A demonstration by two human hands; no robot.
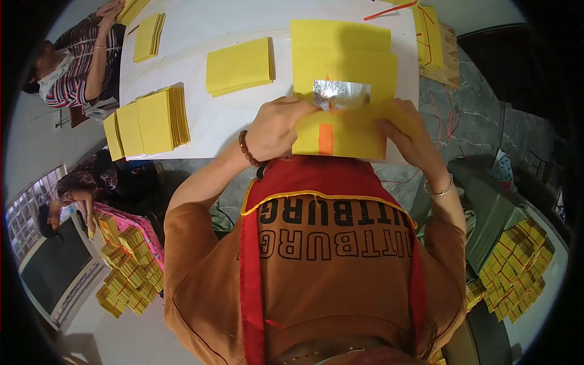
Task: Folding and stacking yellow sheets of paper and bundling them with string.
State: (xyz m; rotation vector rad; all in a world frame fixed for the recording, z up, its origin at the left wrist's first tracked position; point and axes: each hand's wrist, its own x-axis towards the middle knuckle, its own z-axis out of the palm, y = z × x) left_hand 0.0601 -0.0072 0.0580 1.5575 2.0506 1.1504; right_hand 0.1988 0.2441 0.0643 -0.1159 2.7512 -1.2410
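In front of me at the table's near edge lies a stack of large yellow paper sheets [342, 52]. On it is a shiny silver foil rectangle [344, 92], with an orange strip [326, 139] nearer to me. My left hand [281, 126] grips the left edge of the near part of the top sheet, its fingertips beside the foil. My right hand [406, 131] holds the right edge of the same sheet, thumb on top and fingers round the side. The near part looks raised or folded up between my hands. My right fingertips are partly hidden by the paper.
On the white table [201, 121] stand a yellow paper stack [239, 66], a larger stack [149, 121] and a small one [148, 38]. Tied yellow bundles [516, 267] pile up at right, others [131, 267] at left. People [82, 58] work at the left.
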